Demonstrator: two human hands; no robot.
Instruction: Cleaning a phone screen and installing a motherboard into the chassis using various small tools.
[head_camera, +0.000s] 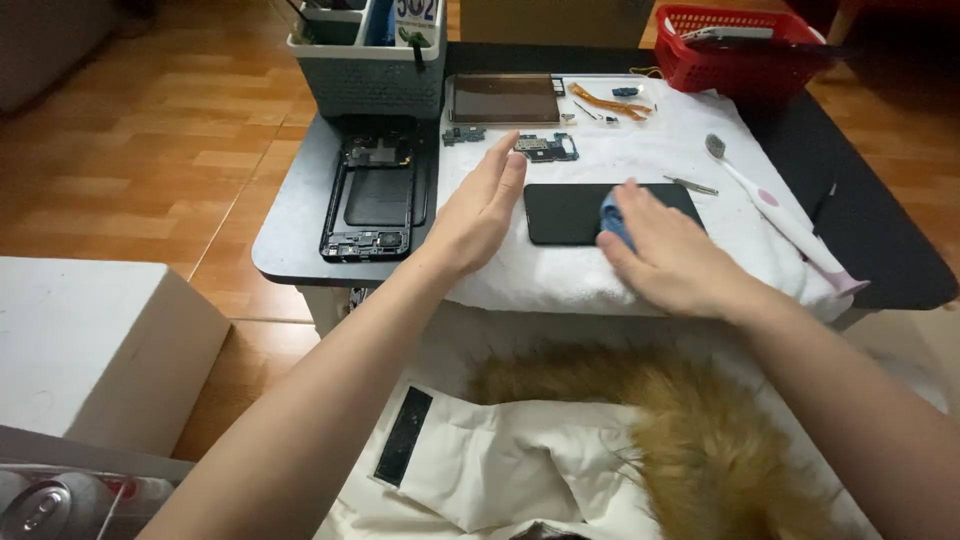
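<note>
A black phone screen panel (565, 212) lies flat on a white towel (560, 280) spread over the dark table (295, 215). My right hand (675, 255) presses a small blue cloth (612, 215) onto the panel's right half, fingers flat over it. My left hand (480, 210) stands on edge just left of the panel, fingers straight and together, holding nothing. A disassembled phone frame (376, 200) lies on the bare table to the left of that hand.
Circuit boards (546, 148), a brown flat panel (503, 98), orange flex cables (610, 100), tweezers (690, 185) and a white-pink toothbrush (785, 220) lie on the towel. A grey organiser (370, 70) and red basket (740, 40) stand behind. A fur-trimmed white coat (560, 450) covers my lap.
</note>
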